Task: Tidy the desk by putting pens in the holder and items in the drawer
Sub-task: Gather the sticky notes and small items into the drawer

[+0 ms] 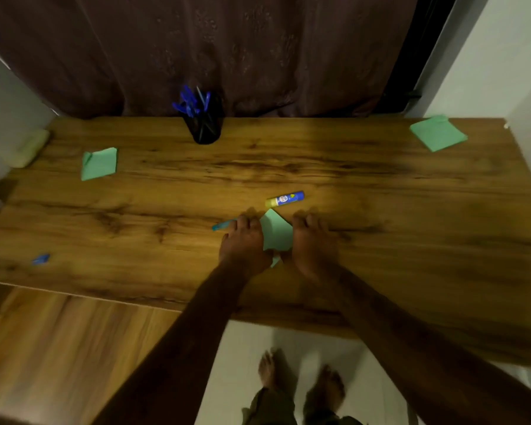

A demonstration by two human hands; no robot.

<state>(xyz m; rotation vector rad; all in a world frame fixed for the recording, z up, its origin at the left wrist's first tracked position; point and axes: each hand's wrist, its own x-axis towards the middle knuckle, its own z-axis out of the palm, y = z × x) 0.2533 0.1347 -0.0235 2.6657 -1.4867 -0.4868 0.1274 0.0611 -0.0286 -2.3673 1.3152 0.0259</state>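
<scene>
Fingers fairly straight, the left hand point(242, 245) and right hand point(313, 243) touch opposite edges of a green paper square point(276, 231); left fingertips cover a teal pen point(223, 225), grip unclear. The paper looks light, limp and creasable, so I'd pinch a corner. The glue stick point(285, 198) at 1 o'clock has a blurred, unreadable label; the pen holder point(204, 125) stands at 11.
</scene>
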